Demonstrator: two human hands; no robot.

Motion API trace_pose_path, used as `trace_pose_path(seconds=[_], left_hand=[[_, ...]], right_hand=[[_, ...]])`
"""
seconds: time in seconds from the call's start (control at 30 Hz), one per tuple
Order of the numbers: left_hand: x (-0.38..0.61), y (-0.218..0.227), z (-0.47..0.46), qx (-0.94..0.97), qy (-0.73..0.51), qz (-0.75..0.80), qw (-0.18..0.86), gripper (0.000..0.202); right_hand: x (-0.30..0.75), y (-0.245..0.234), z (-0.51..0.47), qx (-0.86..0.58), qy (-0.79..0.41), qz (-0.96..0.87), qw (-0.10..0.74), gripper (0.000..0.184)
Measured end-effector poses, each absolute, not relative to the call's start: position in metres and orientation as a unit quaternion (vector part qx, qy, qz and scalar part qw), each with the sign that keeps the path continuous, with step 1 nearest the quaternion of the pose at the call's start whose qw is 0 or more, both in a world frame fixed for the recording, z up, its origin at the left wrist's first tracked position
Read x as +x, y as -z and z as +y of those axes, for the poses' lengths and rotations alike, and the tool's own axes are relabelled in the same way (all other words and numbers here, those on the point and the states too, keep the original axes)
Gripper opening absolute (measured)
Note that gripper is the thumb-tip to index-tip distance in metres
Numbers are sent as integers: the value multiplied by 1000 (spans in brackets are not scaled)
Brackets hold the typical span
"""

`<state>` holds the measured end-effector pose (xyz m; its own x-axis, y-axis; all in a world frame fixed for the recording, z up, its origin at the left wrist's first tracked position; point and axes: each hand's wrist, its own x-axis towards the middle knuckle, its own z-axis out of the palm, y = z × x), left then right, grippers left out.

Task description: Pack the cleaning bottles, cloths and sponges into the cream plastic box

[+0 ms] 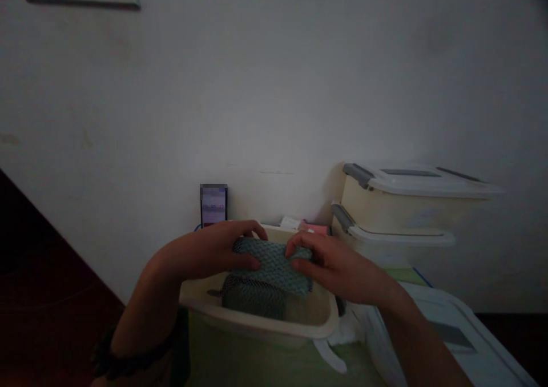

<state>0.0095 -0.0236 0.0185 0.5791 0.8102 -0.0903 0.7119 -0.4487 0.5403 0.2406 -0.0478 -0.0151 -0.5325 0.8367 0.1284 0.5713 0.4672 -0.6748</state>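
Note:
Both hands are over a cream plastic bin [257,325] and grip a rolled or folded piece of teal knitted fabric [274,261]. My left hand [222,250] has its thumb on the near face and its fingers over the top at the left end. At the right end my right hand [325,261] pinches the fabric between thumb and curled fingers. Below it, inside the bin, lies a darker knitted piece [252,298] with a similar weave. The exact kind of these knitted things cannot be made out.
Two lidded cream storage boxes [394,204] with grey latches are stacked at the right. A large white lid [454,324] lies in front of them. Behind the bin a phone [214,205] stands upright against the wall, and a pink item [315,228] lies nearby.

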Motion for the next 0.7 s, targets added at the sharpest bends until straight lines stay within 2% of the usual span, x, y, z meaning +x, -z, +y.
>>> trace_pose_path(seconds=[0.17,0.3,0.47,0.57,0.63,0.7], left_hand=[[10,-11,-17,844,-50,471,252,31],[15,-12,-18,855,-5,472,216,24],[24,-13,-17,870,58,459,171,26],[30,2,-20,884,82,430,164,22],[34,17,-23,883,103,425,172,10],[35,27,-24,881,98,430,173,11]], right_hand=[[234,23,-49,-442,-258,-846,149,18],[229,21,-54,-451,-237,-851,131,17],[223,17,-56,-429,-224,-870,97,22],[217,20,-53,-411,-190,-891,31,24],[210,25,-50,-408,-167,-897,-12,27],[203,31,-48,-414,-156,-896,-28,27]])
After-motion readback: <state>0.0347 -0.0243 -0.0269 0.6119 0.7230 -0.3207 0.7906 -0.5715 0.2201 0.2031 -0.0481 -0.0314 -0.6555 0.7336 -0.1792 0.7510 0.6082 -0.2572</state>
